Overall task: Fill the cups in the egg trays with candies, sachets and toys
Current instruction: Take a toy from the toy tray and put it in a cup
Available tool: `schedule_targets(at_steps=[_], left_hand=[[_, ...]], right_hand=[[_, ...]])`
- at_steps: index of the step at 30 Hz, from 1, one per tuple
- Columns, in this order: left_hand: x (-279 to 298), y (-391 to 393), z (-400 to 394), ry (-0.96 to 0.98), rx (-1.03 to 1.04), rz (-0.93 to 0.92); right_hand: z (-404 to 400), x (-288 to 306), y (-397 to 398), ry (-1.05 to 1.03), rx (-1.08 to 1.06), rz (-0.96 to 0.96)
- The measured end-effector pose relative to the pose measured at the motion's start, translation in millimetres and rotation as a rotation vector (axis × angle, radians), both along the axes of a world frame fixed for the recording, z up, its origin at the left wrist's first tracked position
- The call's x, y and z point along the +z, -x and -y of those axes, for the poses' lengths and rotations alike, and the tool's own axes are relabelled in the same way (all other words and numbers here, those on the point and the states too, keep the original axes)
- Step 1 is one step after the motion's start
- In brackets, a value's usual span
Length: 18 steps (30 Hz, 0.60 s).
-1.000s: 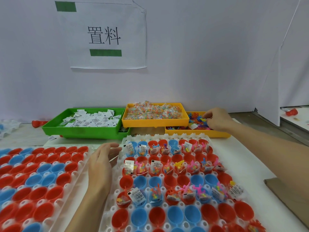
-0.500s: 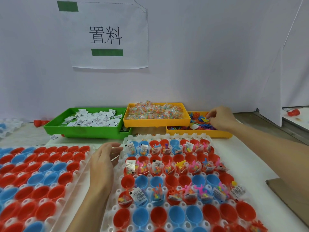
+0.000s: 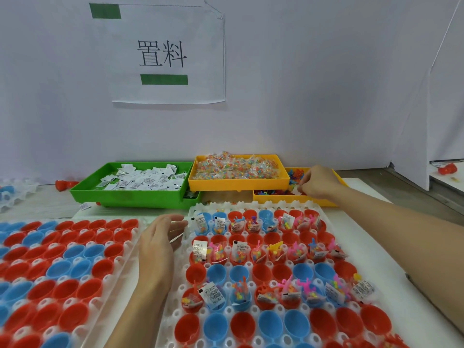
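Toys of bright plastic fill the low yellow bin [image 3: 296,200] at the right rear of the worktop [image 3: 371,237], and the right hand [image 3: 320,183] is curled down into it, fingertips pinching something small, with a white scrap showing just under them; whether that is a toy or a stray sachet is too small to tell. The left hand [image 3: 160,237] lies relaxed and holding nothing between the 2 egg trays, fingers reaching toward the edge of the right egg tray [image 3: 190,247]. Sachets [image 3: 143,178] sit in the green bin [image 3: 125,197] at centre left, and bagged candies [image 3: 236,165] in the raised yellow bin [image 3: 238,183] beside it.

In the right tray, 3 rows of cups [image 3: 261,272] look filled, alternating with bare rows; the left egg tray [image 3: 75,259] shows only bare red and blue cups.

Risks from here, as I judge them: the right forearm crosses above the filled rows, so a low return could brush upright sachets and tip contents out. Tangled toys may lift in a clump and scatter. A sachet mixed into the toy bin could end up doubled in a cup.

Both trays run off the bottom of the frame, so their near rows cannot be counted. The toy bin's left part is hidden under the candy bin.
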<state>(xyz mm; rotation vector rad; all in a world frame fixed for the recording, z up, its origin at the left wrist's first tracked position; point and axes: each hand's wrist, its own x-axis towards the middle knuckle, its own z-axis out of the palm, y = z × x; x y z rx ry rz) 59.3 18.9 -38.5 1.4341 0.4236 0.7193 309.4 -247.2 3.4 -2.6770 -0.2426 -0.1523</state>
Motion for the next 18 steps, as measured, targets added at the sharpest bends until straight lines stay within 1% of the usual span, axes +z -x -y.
schedule_targets(at_steps=[2, 5, 8, 13, 18], left_hand=[[0.2, -0.1, 0.0, 0.0, 0.003, -0.001], [-0.1, -0.8, -0.1, -0.005, 0.002, -0.005], [-0.7, -1.5, -0.2, -0.013, 0.003, -0.006], [-0.5, -1.6, -0.3, -0.011, 0.004, -0.002], [0.3, -1.3, 0.3, -0.014, 0.004, -0.001]], right_hand=[[3.9, 3.0, -2.2, -0.061, -0.012, 0.038], [18.2, 10.0, -6.7, -0.146, -0.078, 0.167], [35.1, 11.8, -8.8, -0.175, -0.119, 0.246], [46.5, 9.7, -0.9, -0.017, -0.074, 0.341], [43.1, 8.1, 5.2, 0.118, 0.034, 0.255]])
